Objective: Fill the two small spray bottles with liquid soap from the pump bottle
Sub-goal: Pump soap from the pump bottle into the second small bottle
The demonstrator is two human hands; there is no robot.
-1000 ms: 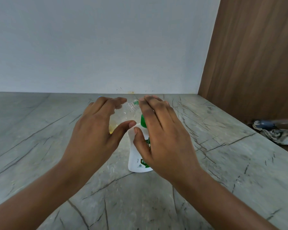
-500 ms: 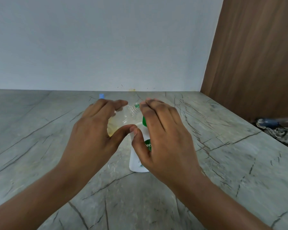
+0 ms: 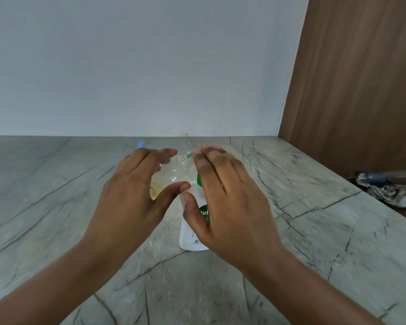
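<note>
Hands close together at the centre of the frame, thumb tips just apart, above the grey veined counter [image 3: 314,242]. Gripped a clear spray bottle [image 3: 171,170] with the left hand [image 3: 131,193], fingers curled over its far side and thumb across the near side. Held it tilted, bare threaded neck toward the right of the frame, a little yellowish liquid pooled low inside. Rested the right hand [image 3: 225,198] over the top of the white pump bottle [image 3: 190,233], fingers straight and together, thumb against the bottle's front beside the green label. Could not tell whether it pressed down. Had the pump bottle upright on the counter, just right of the spray bottle, with bits of green pump showing under the index finger and at the clear neck. Saw a blue cap [image 3: 141,144] peeking out behind the left fingers, whatever carried it hidden. Saw a crumpled patterned cloth [image 3: 394,195] at the right edge, beyond the counter, below a brown wood panel [image 3: 361,90].
</note>
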